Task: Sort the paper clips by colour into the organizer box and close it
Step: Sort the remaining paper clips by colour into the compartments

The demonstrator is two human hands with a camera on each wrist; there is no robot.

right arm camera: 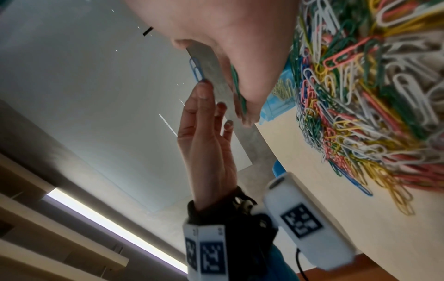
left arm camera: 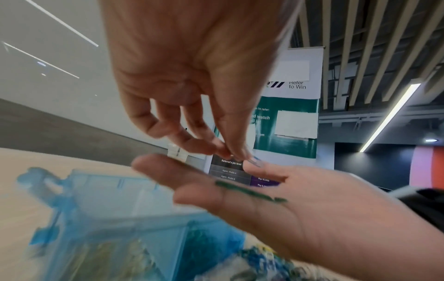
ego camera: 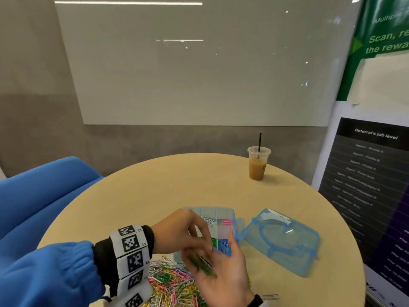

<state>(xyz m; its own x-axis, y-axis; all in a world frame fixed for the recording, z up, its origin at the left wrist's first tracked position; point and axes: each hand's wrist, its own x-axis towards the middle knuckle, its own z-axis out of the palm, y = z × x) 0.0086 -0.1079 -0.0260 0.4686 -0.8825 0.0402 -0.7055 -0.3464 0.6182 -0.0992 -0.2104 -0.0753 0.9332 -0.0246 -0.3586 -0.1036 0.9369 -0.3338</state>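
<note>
My right hand [ego camera: 218,265] lies palm up over the clear blue organizer box [ego camera: 208,211], flat, with a few green paper clips [ego camera: 202,268] on its palm. Above it, my left hand [ego camera: 211,249] pinches one blue paper clip [right arm camera: 195,69] between thumb and fingertips. In the left wrist view the pinching left hand [left arm camera: 236,153] hangs just over the green paper clips [left arm camera: 250,192]. The box holds white, pink, green and blue clips in separate compartments. Its lid [ego camera: 281,240] lies open to the right. A mixed pile of paper clips [ego camera: 172,284] sits on the table in front of the box.
A plastic cup of iced coffee [ego camera: 257,165] with a straw stands at the far right of the round table [ego camera: 177,180]. One stray white clip [ego camera: 271,296] lies near the front edge. A blue chair [ego camera: 44,196] is on the left, a banner stand [ego camera: 365,196] on the right.
</note>
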